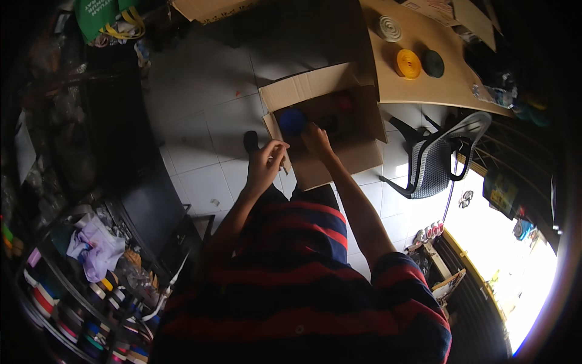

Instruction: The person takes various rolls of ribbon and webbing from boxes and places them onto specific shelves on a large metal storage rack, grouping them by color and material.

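An open cardboard box (341, 159) stands in front of my legs, its flaps folded outward. My right hand (316, 141) reaches over its near side and is closed at the edge of a blue round roll (292, 122), which looks like coiled webbing or tape. The fingertips are partly hidden against it. My left hand (267, 161) is beside the box's left flap, fingers loosely bent and the thumb apart, with nothing seen in it. Deeper in the box, in shadow, is a red roll (344, 102); a dark round shape beside it is hard to make out.
To the right, a wooden table (388, 64) bears a white coil (388, 28), a yellow coil (408, 64) and a dark green coil (433, 64). A mesh office chair (431, 167) stands below it. Shelving at lower left holds many coloured rolls (91, 340).
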`<act>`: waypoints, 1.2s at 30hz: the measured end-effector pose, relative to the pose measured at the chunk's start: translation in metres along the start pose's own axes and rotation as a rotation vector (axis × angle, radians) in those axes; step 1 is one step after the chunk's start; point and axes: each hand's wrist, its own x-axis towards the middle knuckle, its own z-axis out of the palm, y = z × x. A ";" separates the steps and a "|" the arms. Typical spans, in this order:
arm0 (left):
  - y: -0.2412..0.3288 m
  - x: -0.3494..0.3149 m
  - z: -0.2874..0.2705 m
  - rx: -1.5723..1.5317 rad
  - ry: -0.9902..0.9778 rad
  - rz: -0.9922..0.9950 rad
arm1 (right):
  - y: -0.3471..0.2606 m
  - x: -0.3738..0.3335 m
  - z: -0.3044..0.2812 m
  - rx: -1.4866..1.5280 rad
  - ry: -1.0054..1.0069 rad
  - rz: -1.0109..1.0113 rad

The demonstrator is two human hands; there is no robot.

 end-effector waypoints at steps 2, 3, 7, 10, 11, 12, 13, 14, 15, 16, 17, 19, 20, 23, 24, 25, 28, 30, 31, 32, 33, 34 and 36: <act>-0.016 0.009 0.029 0.003 0.029 -0.011 | 0.032 0.029 0.020 -0.132 -0.034 -0.108; -0.024 0.016 0.047 -0.047 0.077 0.005 | 0.040 0.045 0.023 -0.318 -0.038 -0.158; -0.104 0.057 0.101 0.105 0.229 -0.082 | 0.034 0.064 -0.001 -0.834 -0.280 -0.212; -0.127 0.097 0.120 0.409 0.408 -0.066 | 0.085 0.071 -0.006 -0.580 -0.426 -0.303; -0.125 0.107 0.118 0.467 0.435 -0.112 | 0.083 0.067 -0.008 -0.616 -0.402 -0.320; -0.115 0.118 0.116 0.524 0.446 -0.146 | 0.097 0.064 -0.009 -0.630 -0.370 -0.324; -0.116 0.128 0.116 0.583 0.459 -0.174 | 0.110 0.064 -0.012 -0.644 -0.331 -0.334; -0.116 0.134 0.119 0.663 0.441 -0.208 | 0.121 0.065 -0.011 -0.656 -0.290 -0.344; -0.122 0.141 0.122 0.743 0.430 -0.247 | 0.119 0.065 -0.008 -0.645 -0.315 -0.320; -0.127 0.148 0.123 0.826 0.410 -0.280 | 0.115 0.064 -0.008 -0.634 -0.332 -0.290; -0.132 0.154 0.123 0.828 0.410 -0.283 | 0.111 0.063 -0.008 -0.622 -0.347 -0.257; -0.142 0.157 0.127 0.899 0.522 -0.264 | 0.103 0.059 -0.013 -0.750 -0.299 -0.361; -0.146 0.158 0.128 0.936 0.577 -0.251 | 0.098 0.059 -0.014 -0.812 -0.269 -0.413; -0.150 0.159 0.113 0.834 0.478 -0.186 | 0.114 0.059 -0.013 -0.761 -0.257 -0.386; -0.154 0.159 0.112 0.837 0.505 -0.161 | 0.110 0.060 -0.013 -0.743 -0.289 -0.366; -0.157 0.159 0.111 0.840 0.531 -0.135 | 0.106 0.061 -0.014 -0.724 -0.320 -0.345; -0.162 0.160 0.108 0.917 0.548 -0.078 | 0.091 0.065 -0.017 -0.751 -0.375 -0.289; -0.163 0.159 0.108 0.942 0.479 -0.131 | 0.084 0.062 -0.019 -0.817 -0.333 -0.314; -0.164 0.156 0.109 0.916 0.499 -0.114 | 0.082 0.059 -0.019 -0.861 -0.279 -0.357; -0.165 0.152 0.110 0.891 0.520 -0.097 | 0.080 0.058 -0.019 -0.904 -0.224 -0.401; -0.165 0.149 0.112 0.865 0.537 -0.075 | 0.083 0.059 -0.019 -0.777 -0.263 -0.312; -0.158 0.146 0.114 0.879 0.498 -0.108 | 0.091 0.060 -0.018 -0.648 -0.301 -0.220; -0.147 0.140 0.120 0.908 0.434 -0.183 | 0.095 0.063 -0.020 -0.513 -0.337 -0.086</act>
